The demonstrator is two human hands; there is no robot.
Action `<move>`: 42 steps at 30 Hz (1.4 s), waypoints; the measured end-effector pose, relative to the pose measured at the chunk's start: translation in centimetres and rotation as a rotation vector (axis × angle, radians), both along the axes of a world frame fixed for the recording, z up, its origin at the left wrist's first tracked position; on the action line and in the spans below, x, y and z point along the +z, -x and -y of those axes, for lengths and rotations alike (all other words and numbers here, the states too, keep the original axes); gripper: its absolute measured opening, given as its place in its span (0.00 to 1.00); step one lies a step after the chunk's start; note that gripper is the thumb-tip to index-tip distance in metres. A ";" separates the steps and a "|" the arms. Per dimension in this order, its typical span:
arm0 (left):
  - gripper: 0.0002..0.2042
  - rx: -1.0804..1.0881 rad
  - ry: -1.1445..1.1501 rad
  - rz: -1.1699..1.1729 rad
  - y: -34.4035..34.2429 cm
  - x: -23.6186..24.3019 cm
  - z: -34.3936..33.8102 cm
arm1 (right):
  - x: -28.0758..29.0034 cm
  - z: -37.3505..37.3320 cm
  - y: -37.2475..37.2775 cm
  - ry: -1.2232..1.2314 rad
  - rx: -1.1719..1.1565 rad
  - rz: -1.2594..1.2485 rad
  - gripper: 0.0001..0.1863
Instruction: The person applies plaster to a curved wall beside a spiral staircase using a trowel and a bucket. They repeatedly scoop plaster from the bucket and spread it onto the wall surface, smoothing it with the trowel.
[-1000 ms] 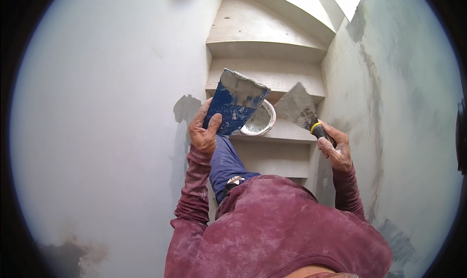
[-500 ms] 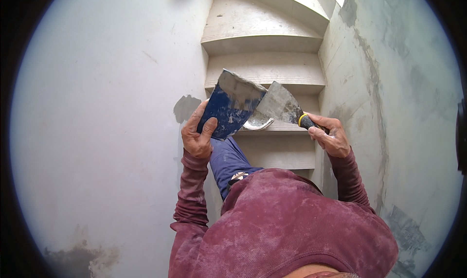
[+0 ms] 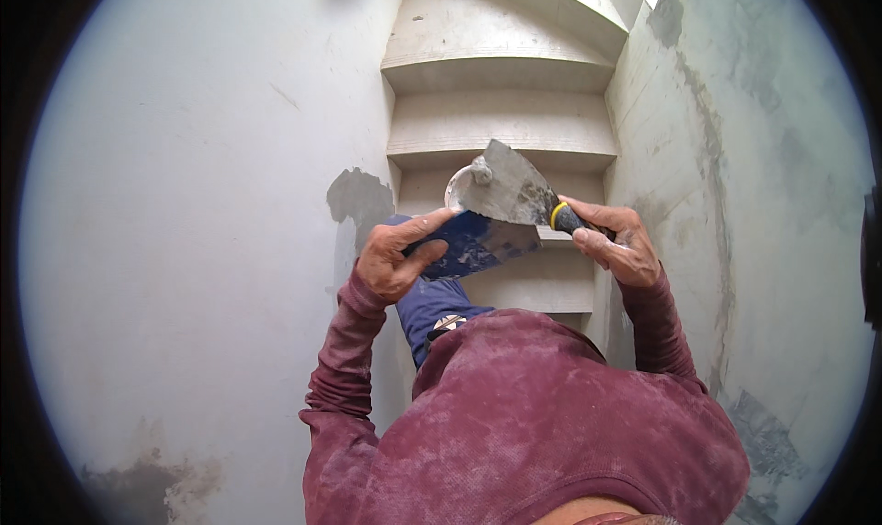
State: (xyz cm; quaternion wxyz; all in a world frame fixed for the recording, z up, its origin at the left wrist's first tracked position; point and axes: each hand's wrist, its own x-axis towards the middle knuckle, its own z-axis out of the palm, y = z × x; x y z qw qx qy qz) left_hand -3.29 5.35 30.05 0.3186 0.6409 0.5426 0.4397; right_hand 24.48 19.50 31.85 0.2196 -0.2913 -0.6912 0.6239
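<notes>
My left hand (image 3: 395, 259) grips a wide blue spreader (image 3: 469, 249), now turned nearly level beneath the putty knife. My right hand (image 3: 614, 243) is closed on the black-and-yellow handle of a broad metal putty knife (image 3: 510, 185), whose blade reaches left over the spreader and bears a pale lump of filler (image 3: 480, 172) near its tip. A round white bucket (image 3: 453, 191) on a step is mostly hidden behind the two tools. Whether knife and spreader touch is hard to tell. Both hands have white residue on them.
Pale winding stairs (image 3: 496, 112) climb ahead between two walls. The left wall (image 3: 184, 203) has grey patches; the right wall (image 3: 753, 203) has a long grey streak and mottling. My blue-trousered leg (image 3: 427, 304) stands below my left hand.
My left hand has moved slightly right and tilted the spreader down toward level. The putty knife has moved left across it, and a lump of filler now shows near the blade's tip.
</notes>
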 end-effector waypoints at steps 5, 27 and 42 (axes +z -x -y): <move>0.17 0.376 -0.035 0.198 -0.8 -0.5 -0.5 | -0.5 -0.2 -0.5 0.045 -0.116 -0.021 0.23; 0.19 0.478 -0.152 0.093 -4.9 -0.3 0.0 | -3.4 0.0 0.9 0.203 0.023 -0.137 0.24; 0.19 0.753 -0.291 -0.126 -4.3 -1.5 0.4 | -5.8 1.4 -0.9 0.213 -0.076 -0.210 0.23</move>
